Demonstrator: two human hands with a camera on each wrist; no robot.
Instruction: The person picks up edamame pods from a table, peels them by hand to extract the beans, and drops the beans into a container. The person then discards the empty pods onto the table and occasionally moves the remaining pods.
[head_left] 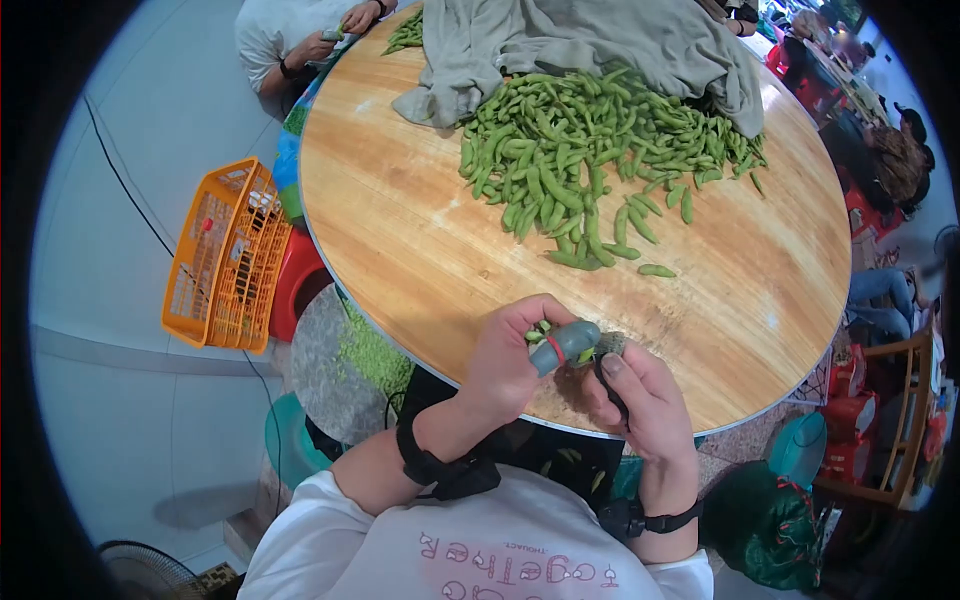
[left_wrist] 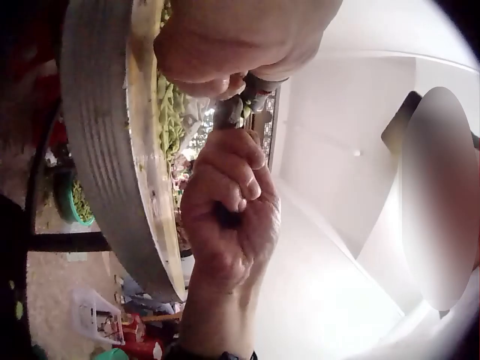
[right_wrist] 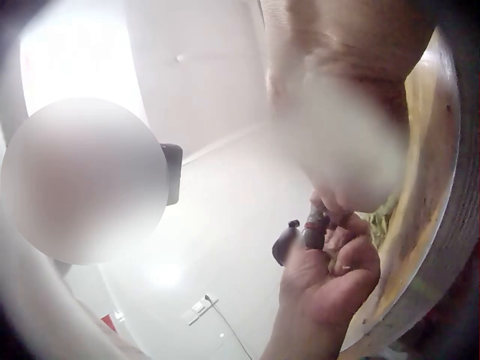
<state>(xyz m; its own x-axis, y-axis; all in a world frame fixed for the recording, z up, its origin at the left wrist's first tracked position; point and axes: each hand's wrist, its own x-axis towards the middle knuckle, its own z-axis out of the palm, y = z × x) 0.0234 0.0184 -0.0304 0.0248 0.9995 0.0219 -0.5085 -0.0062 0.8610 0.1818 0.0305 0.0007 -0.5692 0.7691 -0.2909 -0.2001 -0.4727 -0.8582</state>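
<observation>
My left hand [head_left: 505, 360] is just above the table's near edge, with a grey-green finger cover [head_left: 560, 348] tied by a red band on one digit. It grips green soybean pods [head_left: 540, 330], partly hidden behind the cover. My right hand [head_left: 650, 395] meets it from the right, wearing dark finger covers [head_left: 610, 345], and pinches a pod at the left hand's covered tip. Both wrist views show the two hands' curled fingers meeting; the pod itself is mostly hidden there. A large heap of soybean pods [head_left: 560, 150] lies beyond the hands.
The round wooden table [head_left: 400, 220] has a grey cloth [head_left: 600, 45] over the heap's far side. At left stand an orange basket [head_left: 225, 260] and a round grey surface [head_left: 325, 370] with light green shelled beans [head_left: 375, 350]. Another person's hands [head_left: 350, 22] work at the far left.
</observation>
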